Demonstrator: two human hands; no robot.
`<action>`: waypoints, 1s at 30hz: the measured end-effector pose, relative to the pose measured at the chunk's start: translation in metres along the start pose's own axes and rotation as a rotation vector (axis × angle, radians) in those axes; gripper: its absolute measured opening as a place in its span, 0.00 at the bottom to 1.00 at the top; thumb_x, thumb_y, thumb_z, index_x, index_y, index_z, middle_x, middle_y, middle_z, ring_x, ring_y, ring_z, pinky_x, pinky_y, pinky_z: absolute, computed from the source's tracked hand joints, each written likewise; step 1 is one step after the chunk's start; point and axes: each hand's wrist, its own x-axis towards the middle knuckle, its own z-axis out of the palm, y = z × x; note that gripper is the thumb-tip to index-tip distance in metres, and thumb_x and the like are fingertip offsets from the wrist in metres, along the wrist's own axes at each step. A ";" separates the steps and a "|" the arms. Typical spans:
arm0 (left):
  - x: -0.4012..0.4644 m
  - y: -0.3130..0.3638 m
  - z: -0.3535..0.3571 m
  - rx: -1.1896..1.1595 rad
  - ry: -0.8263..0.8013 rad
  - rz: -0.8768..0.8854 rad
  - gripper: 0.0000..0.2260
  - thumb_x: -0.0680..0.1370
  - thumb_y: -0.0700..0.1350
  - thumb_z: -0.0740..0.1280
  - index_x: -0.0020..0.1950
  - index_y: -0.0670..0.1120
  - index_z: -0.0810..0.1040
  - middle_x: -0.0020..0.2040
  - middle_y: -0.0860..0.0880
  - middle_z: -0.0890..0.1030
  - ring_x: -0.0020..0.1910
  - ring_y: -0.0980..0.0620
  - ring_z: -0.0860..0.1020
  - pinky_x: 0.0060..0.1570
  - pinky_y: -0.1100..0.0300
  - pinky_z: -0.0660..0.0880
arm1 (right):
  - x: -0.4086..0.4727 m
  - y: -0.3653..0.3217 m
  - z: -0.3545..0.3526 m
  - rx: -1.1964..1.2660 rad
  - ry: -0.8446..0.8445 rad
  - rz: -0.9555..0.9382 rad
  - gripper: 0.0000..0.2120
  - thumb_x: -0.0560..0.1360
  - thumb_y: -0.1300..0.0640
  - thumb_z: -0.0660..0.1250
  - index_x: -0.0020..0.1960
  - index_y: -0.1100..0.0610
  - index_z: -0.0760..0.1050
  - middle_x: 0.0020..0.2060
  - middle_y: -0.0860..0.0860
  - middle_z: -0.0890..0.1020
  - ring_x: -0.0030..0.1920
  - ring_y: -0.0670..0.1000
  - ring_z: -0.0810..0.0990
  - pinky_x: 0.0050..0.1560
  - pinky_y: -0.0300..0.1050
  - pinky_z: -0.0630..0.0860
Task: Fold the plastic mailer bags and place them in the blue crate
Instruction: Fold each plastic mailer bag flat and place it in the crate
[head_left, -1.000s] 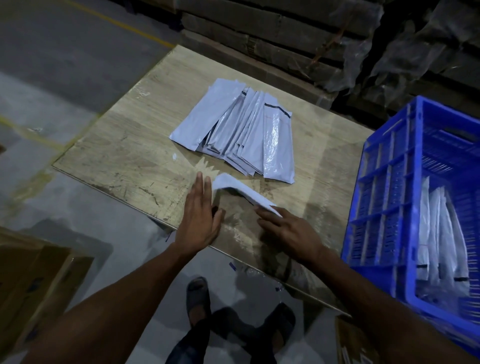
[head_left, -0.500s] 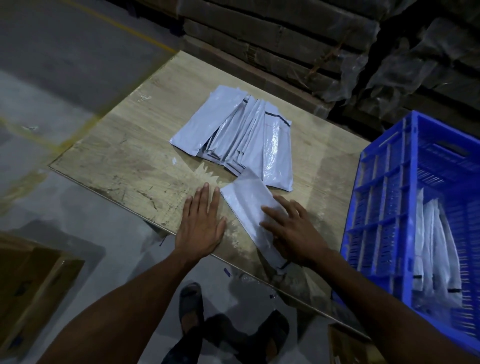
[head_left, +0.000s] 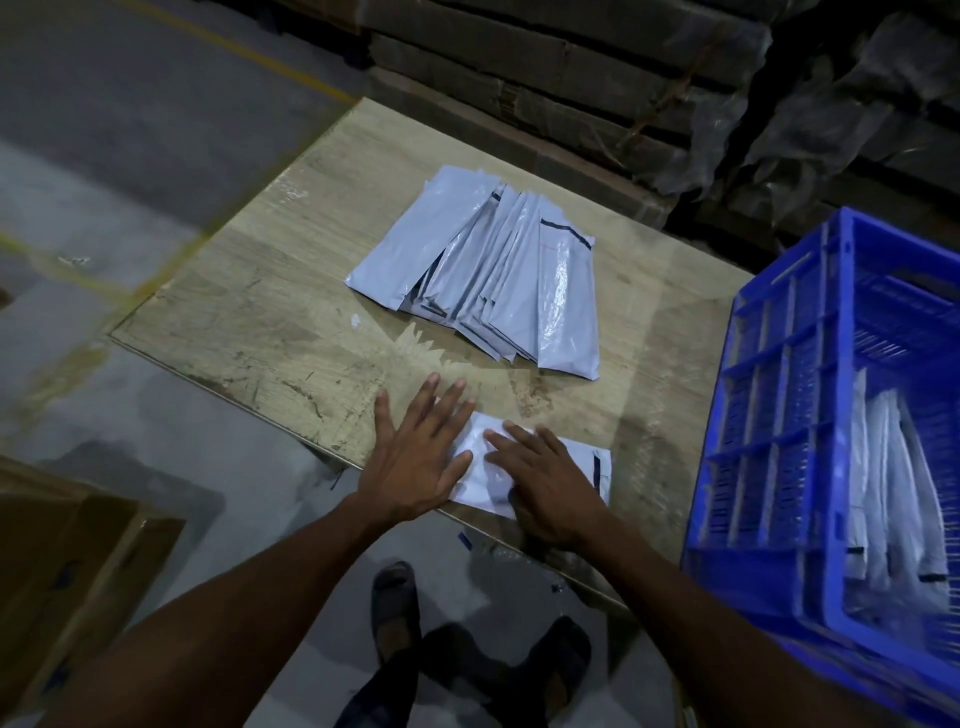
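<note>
A: Mailer bag (head_left: 545, 470) lies flat at the counter's (head_left: 270, 317) near edge, toward the right corner, dark strip at its right end.
B: Hands?
A: Both flat on it, fingers straight, nothing gripped. Left hand (head_left: 415, 457) covers the bag's left end, fingertips reaching past it onto bare counter. Right hand (head_left: 545, 488) presses the bag's middle, fingers pointing left, near the left hand's thumb.
B: Rest of the stock?
A: Fanned stack of mailer bags (head_left: 483, 270) around the counter's middle, toward the far edge, apart from the one under the hands.
B: Crate?
A: Blue crate (head_left: 779, 415) stands past the counter's right edge. Several white bags (head_left: 893, 488) stand upright inside, leaning on its near wall.
B: Anything else?
A: Cardboard box (head_left: 67, 561) on the floor at left, person's feet (head_left: 395, 608) below the near edge.
</note>
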 end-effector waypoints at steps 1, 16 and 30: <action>0.000 0.000 0.002 0.053 -0.021 0.039 0.30 0.84 0.62 0.49 0.84 0.50 0.58 0.85 0.49 0.52 0.84 0.44 0.50 0.68 0.20 0.53 | 0.001 -0.005 0.005 0.012 0.038 0.029 0.24 0.77 0.53 0.53 0.69 0.59 0.75 0.74 0.55 0.71 0.74 0.59 0.69 0.74 0.61 0.63; -0.004 0.000 0.001 0.138 -0.098 0.040 0.31 0.84 0.64 0.50 0.85 0.54 0.55 0.85 0.52 0.50 0.84 0.41 0.47 0.69 0.20 0.48 | -0.032 -0.009 0.024 -0.069 0.014 0.537 0.36 0.81 0.30 0.40 0.83 0.48 0.47 0.82 0.46 0.46 0.81 0.53 0.42 0.78 0.63 0.47; -0.006 -0.003 0.001 0.125 -0.124 0.047 0.32 0.84 0.63 0.47 0.85 0.51 0.53 0.86 0.49 0.47 0.84 0.40 0.46 0.70 0.21 0.49 | -0.046 -0.001 0.026 -0.102 0.045 0.586 0.32 0.83 0.38 0.41 0.83 0.52 0.48 0.82 0.50 0.43 0.81 0.56 0.41 0.77 0.63 0.52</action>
